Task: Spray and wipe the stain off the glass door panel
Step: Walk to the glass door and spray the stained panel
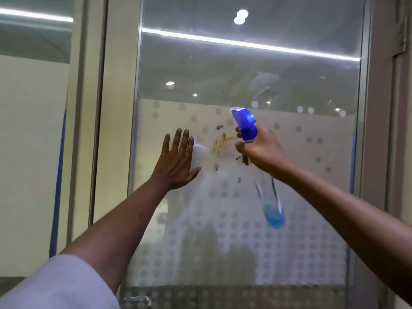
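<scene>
Brownish streaks of the stain (219, 144) sit on the frosted, dotted band of the glass door panel (289, 152), between the two hands and level with the fingers of both. A few small dark marks lie near it, above and below.

Just right of the stain, the right hand (262, 149) holds the spray bottle (259, 166) by its neck, fingers (242, 149) curled tight around it under the blue trigger head, whose nozzle tilts up and left toward the glass. The clear body hangs below the fist with only a little blue liquid pooled at the bottom.

Just left of the stain, the left hand (177, 159) lies flat, fingers (178, 141) spread and pointing up; a pale patch beside its fingertips may be a cloth or wet glass, I cannot tell which.

Judging from this, spraying is the step in hand. The risks: the nozzle looks aimed slightly above the streaks, so mist could miss or run down the panel; with so little liquid, the tilted bottle may draw only air; spray could also wet the left hand, so close by.
</scene>
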A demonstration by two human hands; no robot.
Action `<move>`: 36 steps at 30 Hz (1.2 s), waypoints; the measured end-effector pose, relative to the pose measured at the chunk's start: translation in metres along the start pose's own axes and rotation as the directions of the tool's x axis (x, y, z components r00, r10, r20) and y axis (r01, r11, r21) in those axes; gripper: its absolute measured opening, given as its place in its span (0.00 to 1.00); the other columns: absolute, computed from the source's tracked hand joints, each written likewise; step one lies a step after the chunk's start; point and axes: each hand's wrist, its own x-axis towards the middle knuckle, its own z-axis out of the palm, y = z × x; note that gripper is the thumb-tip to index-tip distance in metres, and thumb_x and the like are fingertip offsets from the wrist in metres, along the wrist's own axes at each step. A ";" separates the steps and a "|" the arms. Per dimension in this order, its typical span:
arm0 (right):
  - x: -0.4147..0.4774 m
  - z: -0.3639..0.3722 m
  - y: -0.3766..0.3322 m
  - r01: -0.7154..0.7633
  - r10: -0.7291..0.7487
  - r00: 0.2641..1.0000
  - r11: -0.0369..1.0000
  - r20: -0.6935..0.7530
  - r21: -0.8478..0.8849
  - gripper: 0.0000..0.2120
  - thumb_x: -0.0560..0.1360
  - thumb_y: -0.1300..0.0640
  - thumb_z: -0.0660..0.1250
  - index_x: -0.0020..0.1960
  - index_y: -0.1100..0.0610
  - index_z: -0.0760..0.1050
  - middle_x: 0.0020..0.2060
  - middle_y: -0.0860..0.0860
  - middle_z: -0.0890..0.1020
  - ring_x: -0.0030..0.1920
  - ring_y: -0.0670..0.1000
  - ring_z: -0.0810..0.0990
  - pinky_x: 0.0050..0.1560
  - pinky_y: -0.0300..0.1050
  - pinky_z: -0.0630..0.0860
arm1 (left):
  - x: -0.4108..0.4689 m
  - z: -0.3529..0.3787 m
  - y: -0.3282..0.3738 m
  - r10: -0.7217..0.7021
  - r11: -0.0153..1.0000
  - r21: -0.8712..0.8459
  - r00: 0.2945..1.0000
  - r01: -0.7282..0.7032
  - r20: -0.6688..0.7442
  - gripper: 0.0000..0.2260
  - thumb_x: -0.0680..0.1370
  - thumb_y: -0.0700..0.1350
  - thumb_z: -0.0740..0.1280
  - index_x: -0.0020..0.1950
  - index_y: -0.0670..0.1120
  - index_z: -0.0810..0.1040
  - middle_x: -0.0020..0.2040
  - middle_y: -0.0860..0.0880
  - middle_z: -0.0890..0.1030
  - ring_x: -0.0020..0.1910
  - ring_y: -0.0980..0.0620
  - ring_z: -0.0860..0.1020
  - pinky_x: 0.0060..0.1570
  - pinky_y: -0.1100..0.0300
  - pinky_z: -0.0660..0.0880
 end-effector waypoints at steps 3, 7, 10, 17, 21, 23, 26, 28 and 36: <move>0.019 -0.012 0.007 -0.005 0.005 1.000 0.996 0.002 -0.084 0.13 0.65 0.59 0.67 0.48 0.61 0.75 0.42 0.62 0.83 0.24 0.50 0.81 0.31 0.52 0.80 | 0.000 0.012 -0.006 0.015 1.000 -0.005 0.999 -0.016 -0.050 0.39 0.79 0.64 0.49 0.78 0.35 0.49 0.79 0.33 0.50 0.78 0.33 0.46 0.75 0.35 0.45; 0.032 -0.016 0.012 -0.015 0.020 0.998 0.995 0.056 -0.096 0.12 0.65 0.60 0.67 0.49 0.57 0.74 0.45 0.63 0.83 0.25 0.51 0.81 0.30 0.52 0.78 | 0.001 0.021 -0.009 0.028 1.000 -0.001 0.993 -0.028 -0.113 0.40 0.79 0.65 0.48 0.78 0.34 0.49 0.79 0.35 0.47 0.78 0.34 0.45 0.75 0.36 0.44; 0.036 -0.016 0.015 -0.008 0.023 0.997 0.981 0.078 -0.193 0.16 0.66 0.57 0.67 0.52 0.61 0.73 0.45 0.64 0.83 0.25 0.51 0.81 0.32 0.56 0.79 | 0.000 0.028 -0.011 0.048 0.999 0.001 0.985 -0.048 -0.166 0.40 0.79 0.66 0.47 0.78 0.34 0.48 0.79 0.35 0.47 0.79 0.35 0.45 0.75 0.35 0.46; 0.053 -0.014 0.022 -0.066 0.082 0.995 0.966 0.058 -0.249 0.14 0.65 0.59 0.65 0.49 0.65 0.73 0.37 0.65 0.83 0.26 0.59 0.82 0.32 0.48 0.74 | -0.001 0.028 -0.010 0.048 0.999 -0.007 0.983 -0.050 -0.177 0.40 0.79 0.66 0.46 0.78 0.35 0.49 0.79 0.35 0.48 0.79 0.35 0.45 0.75 0.35 0.45; 0.060 -0.014 0.024 -0.113 0.125 0.992 0.957 0.027 -0.268 0.16 0.64 0.58 0.63 0.47 0.67 0.73 0.30 0.63 0.82 0.28 0.62 0.82 0.34 0.50 0.74 | -0.001 0.027 -0.010 0.054 0.998 -0.010 0.982 -0.057 -0.179 0.40 0.79 0.66 0.46 0.78 0.35 0.49 0.79 0.35 0.50 0.79 0.35 0.46 0.75 0.35 0.47; 0.061 -0.012 0.026 -0.137 0.144 0.990 0.948 0.002 -0.288 0.14 0.64 0.58 0.63 0.44 0.67 0.73 0.24 0.58 0.80 0.24 0.56 0.79 0.32 0.46 0.71 | -0.001 0.027 -0.010 0.053 0.998 -0.012 0.982 -0.056 -0.182 0.40 0.79 0.66 0.46 0.78 0.35 0.49 0.79 0.35 0.50 0.79 0.35 0.46 0.75 0.34 0.48; 0.060 -0.012 0.029 -0.165 0.161 0.986 0.931 -0.040 -0.325 0.07 0.66 0.58 0.63 0.39 0.62 0.73 0.21 0.55 0.79 0.18 0.46 0.73 0.26 0.38 0.66 | -0.001 0.025 -0.010 0.050 0.998 -0.014 0.982 -0.053 -0.180 0.40 0.79 0.66 0.46 0.78 0.35 0.49 0.79 0.35 0.50 0.78 0.35 0.46 0.75 0.34 0.48; 0.059 -0.014 0.032 -0.179 0.164 0.984 0.935 -0.074 -0.306 0.06 0.67 0.59 0.64 0.40 0.62 0.74 0.23 0.56 0.80 0.18 0.45 0.73 0.25 0.37 0.66 | -0.001 0.026 -0.009 0.052 0.998 -0.009 0.982 -0.055 -0.180 0.40 0.79 0.66 0.46 0.78 0.35 0.49 0.79 0.35 0.50 0.78 0.35 0.46 0.75 0.34 0.48; 0.042 -0.036 0.056 -0.226 0.185 0.962 0.951 -0.201 -0.208 0.15 0.64 0.56 0.63 0.48 0.62 0.76 0.23 0.55 0.82 0.27 0.57 0.82 0.37 0.51 0.79 | -0.001 0.027 -0.009 0.051 0.999 0.003 0.983 -0.051 -0.179 0.40 0.79 0.66 0.44 0.78 0.35 0.48 0.79 0.34 0.50 0.79 0.35 0.46 0.75 0.35 0.47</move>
